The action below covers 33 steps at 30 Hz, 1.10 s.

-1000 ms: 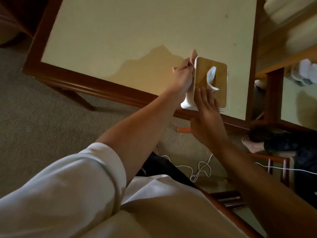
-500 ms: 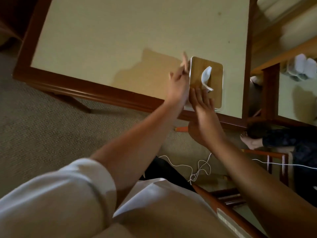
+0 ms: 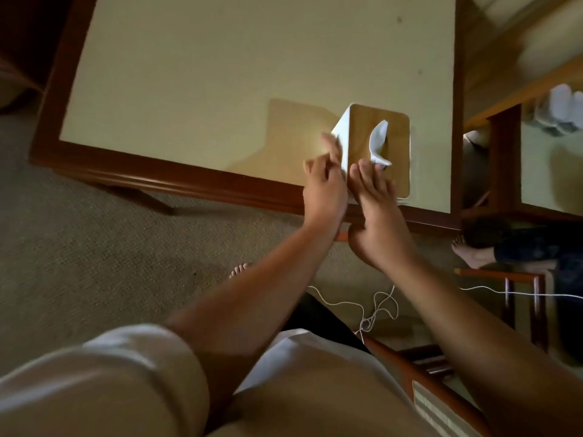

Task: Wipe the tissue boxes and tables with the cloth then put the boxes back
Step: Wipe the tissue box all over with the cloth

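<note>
A tissue box [image 3: 396,140] with a wooden lid and white sides stands near the front right corner of the cream-topped table [image 3: 220,74]. A white tissue [image 3: 377,138] sticks up from its slot. My left hand [image 3: 323,187] presses a white cloth [image 3: 337,141] against the box's left side. Only a pale sliver of the cloth shows past the blurred fingers. My right hand [image 3: 375,216] lies flat on the near part of the lid with straight fingers, its thumb down by the table's edge.
The table has a dark wooden rim [image 3: 176,178]. A second table [image 3: 552,159] stands close on the right. On the carpet lie a white cable [image 3: 362,307] and a wooden chair frame [image 3: 520,307]. Another person's foot [image 3: 470,250] is at right; my own toes [image 3: 239,269] show below.
My left hand has slid with the cloth down the box's left side, from near the far corner toward the near edge. My right hand stays flat on the lid.
</note>
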Tool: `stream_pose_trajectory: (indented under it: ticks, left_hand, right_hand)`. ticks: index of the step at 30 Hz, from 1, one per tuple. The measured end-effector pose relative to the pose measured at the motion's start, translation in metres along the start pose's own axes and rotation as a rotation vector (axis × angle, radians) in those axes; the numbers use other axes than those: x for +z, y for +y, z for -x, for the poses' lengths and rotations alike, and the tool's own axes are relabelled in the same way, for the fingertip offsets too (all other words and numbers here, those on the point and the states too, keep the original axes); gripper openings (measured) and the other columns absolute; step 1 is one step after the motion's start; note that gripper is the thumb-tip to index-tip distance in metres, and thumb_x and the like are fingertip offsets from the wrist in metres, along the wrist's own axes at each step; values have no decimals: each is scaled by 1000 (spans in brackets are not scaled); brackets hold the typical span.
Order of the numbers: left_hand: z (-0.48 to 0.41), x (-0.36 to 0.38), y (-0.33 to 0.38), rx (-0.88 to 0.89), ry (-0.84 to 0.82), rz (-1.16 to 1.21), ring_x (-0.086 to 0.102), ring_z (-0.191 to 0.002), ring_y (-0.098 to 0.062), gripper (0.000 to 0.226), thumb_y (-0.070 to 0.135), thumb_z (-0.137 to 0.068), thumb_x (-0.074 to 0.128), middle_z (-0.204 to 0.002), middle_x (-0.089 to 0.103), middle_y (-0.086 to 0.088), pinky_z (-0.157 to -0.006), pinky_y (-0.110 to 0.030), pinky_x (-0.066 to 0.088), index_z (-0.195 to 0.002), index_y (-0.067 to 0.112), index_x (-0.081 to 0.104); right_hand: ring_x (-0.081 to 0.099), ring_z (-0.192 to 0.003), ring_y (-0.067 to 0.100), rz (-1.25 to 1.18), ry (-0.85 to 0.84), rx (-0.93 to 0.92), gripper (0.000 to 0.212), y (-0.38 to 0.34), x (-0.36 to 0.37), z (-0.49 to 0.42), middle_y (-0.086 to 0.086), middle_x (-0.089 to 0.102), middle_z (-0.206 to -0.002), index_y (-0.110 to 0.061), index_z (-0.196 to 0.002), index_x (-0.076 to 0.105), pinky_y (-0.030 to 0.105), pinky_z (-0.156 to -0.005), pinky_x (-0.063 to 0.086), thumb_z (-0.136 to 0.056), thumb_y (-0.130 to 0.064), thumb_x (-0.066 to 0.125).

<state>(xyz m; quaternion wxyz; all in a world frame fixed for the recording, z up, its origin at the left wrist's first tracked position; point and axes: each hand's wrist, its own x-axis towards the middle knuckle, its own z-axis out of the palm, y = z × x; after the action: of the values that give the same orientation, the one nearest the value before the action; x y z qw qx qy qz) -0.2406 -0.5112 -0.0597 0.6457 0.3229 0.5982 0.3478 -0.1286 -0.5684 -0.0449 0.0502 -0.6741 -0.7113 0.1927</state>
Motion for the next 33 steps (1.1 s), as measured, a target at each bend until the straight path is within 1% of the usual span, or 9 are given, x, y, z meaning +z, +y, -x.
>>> stream_pose_trajectory:
  ticks: [4,8,13,17,20,23,27,30,33]
  left_hand:
    - [21,1,4,6,16,165,69,-104,-19,31,26,-103,40,-112,70,-4,-91,-40,57,-115,28,69]
    - [-65,7,27,10,29,-7,63,-121,-28,31,22,-95,37,-122,67,-12,-101,-46,52,-103,27,67]
    - [-6,-7,9,-27,-30,-49,71,-95,-27,37,26,-97,36,-105,71,-14,-86,-47,61,-106,22,72]
    - [8,2,26,3,3,61,66,-77,-13,31,21,-106,38,-90,70,-1,-73,-37,55,-98,27,68]
    - [-70,10,31,-6,17,-23,74,-102,-26,44,53,-95,38,-109,76,-7,-91,-48,61,-114,34,74]
    - [-71,6,9,-27,-49,-71,69,-120,-22,59,71,-95,34,-119,76,1,-103,-52,57,-130,41,69]
    - [24,-8,15,60,-105,-171,71,-97,-19,37,40,-107,36,-100,74,0,-85,-42,60,-112,24,69]
    - [-8,-4,43,108,-73,-11,64,-70,-8,34,27,-108,40,-76,68,10,-74,-33,54,-106,17,73]
    - [-54,-1,40,98,-40,-12,70,-86,-13,40,40,-101,41,-83,72,11,-90,-38,58,-104,21,76]
  right_hand:
    - [-17,-157,18,100,87,-23,113,15,19,-4,-3,-3,-172,-24,-165,2,38,-128,-9,-83,-3,75]
    - [-9,-160,26,23,15,-18,110,9,12,-2,2,3,-174,-18,-166,7,50,-129,-4,-77,3,69]
    - [-23,-156,14,82,66,-25,125,16,17,-3,-7,-11,-170,-29,-163,-9,31,-125,-18,-77,11,72]
    - [-15,-159,21,45,41,-32,102,11,13,-2,1,-2,-172,-19,-166,10,48,-130,-5,-80,3,59]
    - [-10,-160,28,-34,17,-28,103,4,7,1,4,5,-173,-15,-166,14,51,-129,-3,-70,4,47]
    - [-11,-159,26,-7,24,-19,110,11,11,-1,2,5,-173,-18,-166,10,54,-129,1,-71,7,60]
    - [-15,-158,15,2,75,-48,94,13,13,-3,4,5,-172,-16,-165,15,49,-128,1,-79,-9,51]
    - [-15,-159,24,-12,10,-31,104,5,5,0,5,2,-174,-15,-166,14,48,-129,-6,-69,10,44]
    - [-12,-159,27,27,15,-50,111,9,8,0,0,-1,-171,-17,-166,7,48,-128,-5,-73,11,62]
